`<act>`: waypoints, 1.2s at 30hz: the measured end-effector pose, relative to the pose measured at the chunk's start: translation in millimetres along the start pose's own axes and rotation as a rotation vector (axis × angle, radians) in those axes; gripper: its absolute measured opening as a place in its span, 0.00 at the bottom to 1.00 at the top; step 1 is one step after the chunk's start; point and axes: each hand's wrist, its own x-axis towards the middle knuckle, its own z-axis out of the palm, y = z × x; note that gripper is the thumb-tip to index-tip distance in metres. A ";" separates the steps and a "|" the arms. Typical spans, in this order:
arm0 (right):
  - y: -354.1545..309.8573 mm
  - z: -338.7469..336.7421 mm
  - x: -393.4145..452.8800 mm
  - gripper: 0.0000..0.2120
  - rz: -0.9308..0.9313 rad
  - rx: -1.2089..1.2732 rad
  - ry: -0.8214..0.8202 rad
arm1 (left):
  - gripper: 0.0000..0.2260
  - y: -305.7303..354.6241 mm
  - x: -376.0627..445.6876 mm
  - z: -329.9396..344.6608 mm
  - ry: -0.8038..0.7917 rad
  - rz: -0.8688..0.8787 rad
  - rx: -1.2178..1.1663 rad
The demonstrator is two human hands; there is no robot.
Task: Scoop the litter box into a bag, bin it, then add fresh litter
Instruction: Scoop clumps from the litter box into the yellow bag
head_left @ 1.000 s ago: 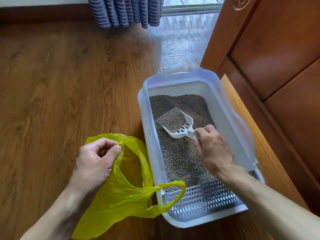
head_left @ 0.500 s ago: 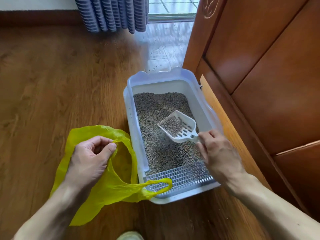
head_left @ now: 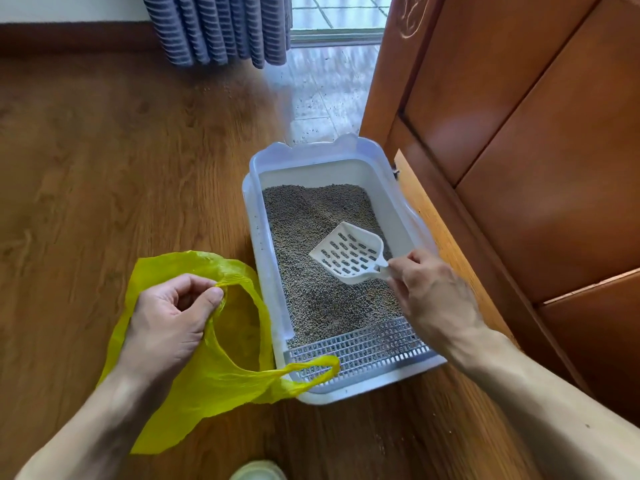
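wooden plank floor (head_left: 104, 168), brown, we log as the ground under every item here.

panelled wooden door (head_left: 519, 133), reddish brown, at 2 o'clock from the box, its lower edge just beside the box's right wall.

striped grey-blue curtain (head_left: 221, 26), hanging at 12 o'clock, with pale floor tiles (head_left: 325, 91) to its right, speckled with dark grains.

rectangular pale translucent plastic litter box (head_left: 263, 258), standing on the floor at centre, long axis running 12 to 6 o'clock. we note a slotted grey grille (head_left: 356, 348) across its 6 o'clock end.

grey-brown granular litter (head_left: 311, 216), filling the box from the far wall down to the grille.

thin yellow plastic carrier bag (head_left: 194, 382), lying on the floor at 9 o'clock from the box, touching its left wall; its mouth is open and one handle loop drapes over the box's near left corner onto the grille.

our left hand (head_left: 169, 323), fingers curled, pinching the other bag handle between thumb and fingers.

our right hand (head_left: 433, 299), over the box's right side, gripping the scoop's handle.

white slotted plastic litter scoop (head_left: 348, 252), held above the litter at the box's middle, head pointing toward 10 o'clock, tilted, no granules visible in it.

pale rounded object (head_left: 258, 471), at 6 o'clock on the frame edge; we cannot tell what it is.
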 end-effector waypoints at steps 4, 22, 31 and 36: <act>-4.7 5.4 13.5 0.13 0.000 -0.019 -0.008 | 0.03 -2.5 4.6 -2.1 -0.004 -0.024 -0.018; -33.1 34.3 133.1 0.12 -0.228 -0.261 -0.028 | 0.04 -9.0 49.8 -12.2 0.005 -0.094 -0.035; -25.2 44.6 171.1 0.13 -0.341 -0.243 -0.114 | 0.04 -4.3 65.7 -14.4 0.037 -0.085 -0.046; -27.6 58.6 183.7 0.11 -0.385 -0.173 -0.043 | 0.04 -3.1 71.0 -17.0 0.019 -0.094 -0.027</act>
